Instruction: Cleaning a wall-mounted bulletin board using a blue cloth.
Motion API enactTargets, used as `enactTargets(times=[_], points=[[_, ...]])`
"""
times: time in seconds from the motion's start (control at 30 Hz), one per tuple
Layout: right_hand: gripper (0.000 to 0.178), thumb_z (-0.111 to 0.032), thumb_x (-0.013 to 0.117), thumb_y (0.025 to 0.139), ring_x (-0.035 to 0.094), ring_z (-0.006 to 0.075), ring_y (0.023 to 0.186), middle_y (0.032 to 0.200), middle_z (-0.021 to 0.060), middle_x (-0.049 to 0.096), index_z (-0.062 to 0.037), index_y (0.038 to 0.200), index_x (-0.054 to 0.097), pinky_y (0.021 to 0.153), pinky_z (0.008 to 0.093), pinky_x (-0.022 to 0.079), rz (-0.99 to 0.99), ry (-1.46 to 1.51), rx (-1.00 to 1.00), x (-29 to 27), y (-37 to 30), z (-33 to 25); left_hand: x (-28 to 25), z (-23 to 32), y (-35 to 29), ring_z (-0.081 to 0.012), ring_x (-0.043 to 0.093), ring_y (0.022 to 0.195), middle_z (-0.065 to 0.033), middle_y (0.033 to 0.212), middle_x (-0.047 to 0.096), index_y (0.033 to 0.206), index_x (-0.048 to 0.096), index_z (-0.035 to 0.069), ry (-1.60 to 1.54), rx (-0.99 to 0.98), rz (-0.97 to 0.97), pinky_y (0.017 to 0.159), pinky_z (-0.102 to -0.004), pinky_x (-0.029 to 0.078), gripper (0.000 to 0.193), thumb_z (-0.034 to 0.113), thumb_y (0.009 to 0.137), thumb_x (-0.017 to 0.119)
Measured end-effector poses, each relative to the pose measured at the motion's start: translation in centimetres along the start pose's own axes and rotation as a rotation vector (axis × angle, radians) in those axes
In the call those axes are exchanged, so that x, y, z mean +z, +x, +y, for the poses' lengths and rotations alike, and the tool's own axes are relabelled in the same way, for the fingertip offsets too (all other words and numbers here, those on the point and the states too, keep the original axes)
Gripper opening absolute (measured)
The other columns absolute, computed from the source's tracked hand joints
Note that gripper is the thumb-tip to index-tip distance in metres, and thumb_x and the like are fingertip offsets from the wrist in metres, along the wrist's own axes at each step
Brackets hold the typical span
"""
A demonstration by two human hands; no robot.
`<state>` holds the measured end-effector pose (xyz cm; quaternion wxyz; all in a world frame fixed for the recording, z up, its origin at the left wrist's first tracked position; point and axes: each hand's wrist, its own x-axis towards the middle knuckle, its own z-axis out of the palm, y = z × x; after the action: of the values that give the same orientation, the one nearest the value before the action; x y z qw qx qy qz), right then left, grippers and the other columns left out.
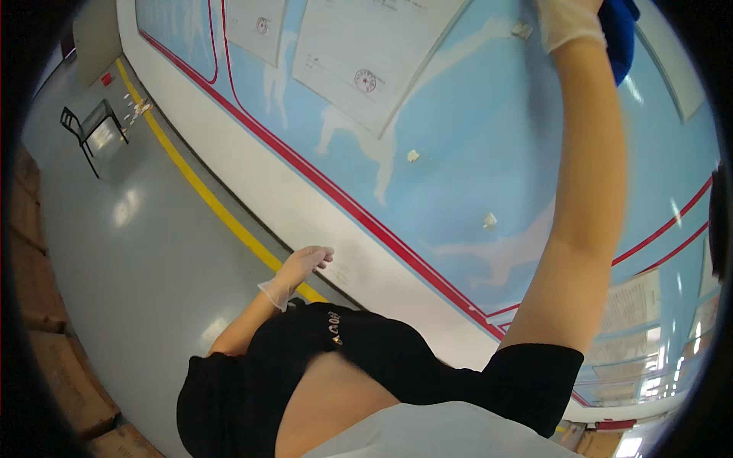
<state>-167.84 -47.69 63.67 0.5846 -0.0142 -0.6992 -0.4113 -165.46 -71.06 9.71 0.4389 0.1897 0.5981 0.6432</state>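
Note:
My right hand (571,21), in a thin see-through glove, reaches up to the light blue wall panel (450,191). It is cut off by the top edge, with a blue cloth (621,42) at it; the fingers are mostly out of view. Scraps of whitish adhesive residue stick to the panel: one scrap (521,30) beside my right hand, another scrap (413,156) lower down and a third scrap (489,220) below that. Down by the white lower wall, my gloved left hand (302,263) hangs with loosely bent fingers and nothing in it.
Papers with red stamps, such as a large sheet (359,53), are mounted on the panel. A black chair (95,118) stands on the grey floor, near scattered white scraps (139,108). A yellow line (191,183) runs along the wall. Brown boxes (69,374) line the left.

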Motion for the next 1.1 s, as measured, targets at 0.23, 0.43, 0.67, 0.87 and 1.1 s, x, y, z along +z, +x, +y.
enactTargets(times=[0.23,0.43,0.67,0.87,1.1], points=[[0.031,-0.005,0.053,0.084,0.059,0.0326,0.095,0.107,0.0131,0.062,-0.008,0.112,0.066,0.081,0.0394,0.049,-0.079,0.237,0.026,-1.9,-12.1,-8.3,0.1,-0.7,-1.1,-0.0118,0.057,0.09,-0.001,0.103,0.067,0.118,0.065,0.003,-0.022,-0.062,-0.026,0.083,-0.0269,0.043,0.035,0.025,0.095,0.05],[0.034,-0.007,0.057,0.077,0.056,0.0242,0.087,0.107,0.0061,0.053,-0.0081,0.111,0.063,0.057,0.0308,0.055,-0.302,0.43,0.07,-2.5,-23.7,-16.3,0.3,-0.3,-2.5,-0.011,0.057,0.092,-0.0005,0.104,0.067,0.118,0.065,0.004,0.005,-0.1,-0.067,0.084,-0.0266,0.042,0.034,0.025,0.096,0.05],[0.035,0.0,0.056,0.076,0.055,0.0285,0.098,0.11,0.01,0.054,-0.005,0.109,0.063,0.08,0.0377,0.051,-0.729,0.549,-0.023,-4.3,-37.1,-24.9,-1.1,-1.4,-4.6,-0.0126,0.057,0.092,-0.0022,0.106,0.067,0.12,0.065,0.006,0.025,-0.109,0.057,0.085,-0.0277,0.042,0.035,0.028,0.097,0.051],[0.036,0.002,0.058,0.077,0.062,0.0244,0.089,0.105,0.0087,0.064,-0.0067,0.11,0.067,0.076,0.0336,0.053,-1.197,1.223,0.524,-6.4,-44.7,-30.1,-1.3,-1.1,-5.9,-0.0169,0.056,0.104,-0.0077,0.122,0.062,0.133,0.056,0.007,0.076,-0.139,0.113,0.089,-0.0284,0.041,0.043,0.031,0.098,0.05],[0.038,-0.009,0.053,0.092,0.057,0.0219,0.115,0.13,0.0151,0.058,-0.0014,0.13,0.057,0.101,0.0332,0.044,-0.98,2.244,1.833,-13.4,-39.8,-31.0,2.6,0.7,-2.9,-0.0296,0.026,0.145,-0.0178,0.152,0.033,0.15,0.029,0.003,0.355,0.426,0.276,0.118,-0.0373,0.018,0.062,0.015,0.095,0.056]])
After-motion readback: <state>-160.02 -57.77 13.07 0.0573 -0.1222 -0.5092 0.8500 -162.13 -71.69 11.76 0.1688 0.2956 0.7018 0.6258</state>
